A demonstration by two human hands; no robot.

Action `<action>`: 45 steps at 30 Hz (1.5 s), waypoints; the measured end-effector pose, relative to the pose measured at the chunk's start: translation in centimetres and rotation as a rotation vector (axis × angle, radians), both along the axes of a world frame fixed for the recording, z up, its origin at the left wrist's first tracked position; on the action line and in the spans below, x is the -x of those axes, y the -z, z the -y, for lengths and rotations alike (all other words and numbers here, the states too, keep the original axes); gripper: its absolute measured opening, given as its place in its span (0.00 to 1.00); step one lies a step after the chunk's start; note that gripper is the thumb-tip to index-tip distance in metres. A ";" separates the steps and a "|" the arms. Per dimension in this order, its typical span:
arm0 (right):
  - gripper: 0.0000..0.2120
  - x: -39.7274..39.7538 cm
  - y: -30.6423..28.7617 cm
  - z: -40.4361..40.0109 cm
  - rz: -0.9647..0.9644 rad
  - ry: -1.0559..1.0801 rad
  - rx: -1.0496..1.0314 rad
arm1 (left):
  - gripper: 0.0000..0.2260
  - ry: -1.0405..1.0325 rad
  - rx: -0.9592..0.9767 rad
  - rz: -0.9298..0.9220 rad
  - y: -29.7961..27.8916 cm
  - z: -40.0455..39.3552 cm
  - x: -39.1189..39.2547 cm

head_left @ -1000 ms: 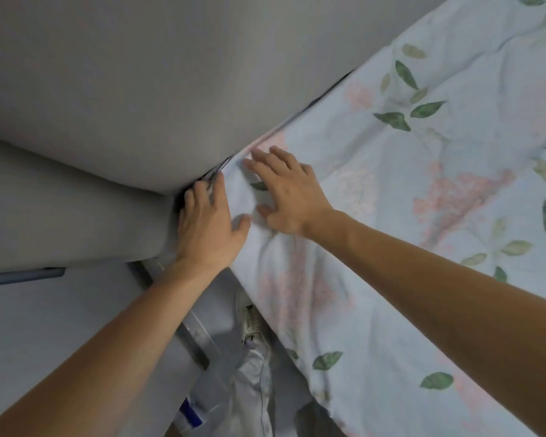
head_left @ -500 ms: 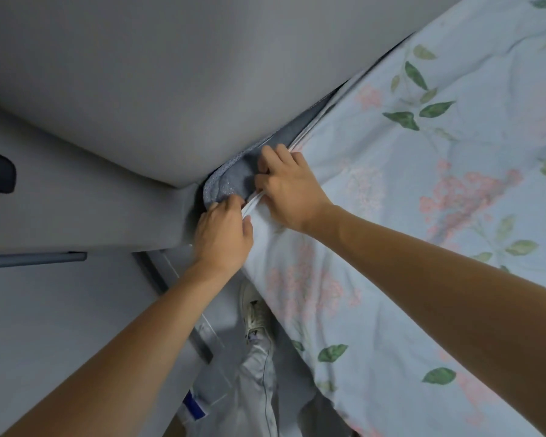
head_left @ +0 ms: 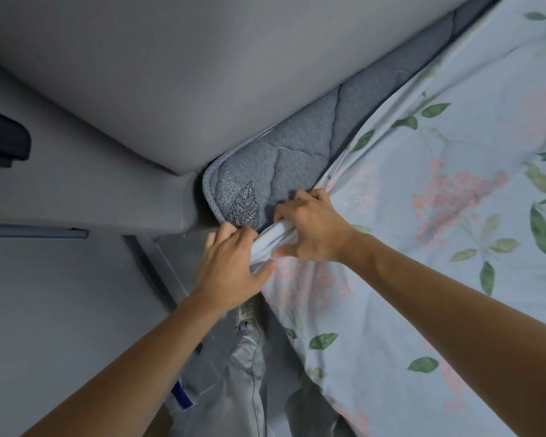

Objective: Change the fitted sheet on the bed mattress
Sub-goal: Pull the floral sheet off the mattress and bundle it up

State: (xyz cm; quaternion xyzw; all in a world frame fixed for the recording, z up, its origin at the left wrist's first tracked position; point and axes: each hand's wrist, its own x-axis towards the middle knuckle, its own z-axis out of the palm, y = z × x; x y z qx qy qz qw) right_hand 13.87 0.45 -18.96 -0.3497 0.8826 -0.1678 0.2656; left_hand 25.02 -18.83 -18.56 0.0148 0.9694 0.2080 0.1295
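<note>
Pale blue cotton is bunching between your hands: you are gripping the gathered corner of the fitted sheet (head_left: pixel 423 216) with both. Your right hand (head_left: pixel 312 228) is curling its fingers over the rolled edge from above, while your left hand (head_left: pixel 230 266) is clutching the same roll from the outer side, just beside the right, thumb pressing into the cloth. Holding it from both sides looks meant to bundle the elastic hem so that it slides off the corner in one piece rather than snagging.

Just beyond your fingertips, the grey quilted mattress (head_left: pixel 297 159) is lying bare at its corner, its corded edge showing. Past that corner, the padded grey headboard (head_left: pixel 171 74) is pressing close, which is probably why you are working from the open side. To the right of your hands, the floral sheet is covering the rest of the bed, so this looks like an early stage of stripping. Below your wrists, your trouser leg (head_left: pixel 249 373) and shoe (head_left: pixel 248 312) are standing on the floor beside the bed.
</note>
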 end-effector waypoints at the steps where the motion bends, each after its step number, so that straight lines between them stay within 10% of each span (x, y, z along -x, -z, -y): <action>1: 0.26 -0.2 -0.2 0.1 0.003 -0.037 -0.022 | 0.25 0.014 0.002 0.008 0.1 0.0 -0.2; 15: 0.06 -3.8 -5.5 -5.4 0.266 0.017 -0.031 | 0.16 0.139 -0.198 0.124 -3.2 -2.0 -2.7; 20: 0.14 -5.4 -4.1 -7.0 0.319 0.059 -0.088 | 0.29 0.200 -0.048 0.358 -1.8 -2.3 -2.9; 26: 0.32 -9.0 -2.1 -6.2 0.070 -0.191 -0.247 | 0.19 0.212 -0.075 0.208 -0.2 -3.4 -6.4; 36: 0.25 -11.7 -5.7 -5.1 0.171 -0.393 -0.342 | 0.10 0.059 -0.171 0.359 -1.6 -6.3 -10.4; 45: 0.19 -14.1 -9.8 -8.0 0.198 -0.302 -0.314 | 0.30 0.039 -0.143 0.546 -6.6 -10.0 -13.0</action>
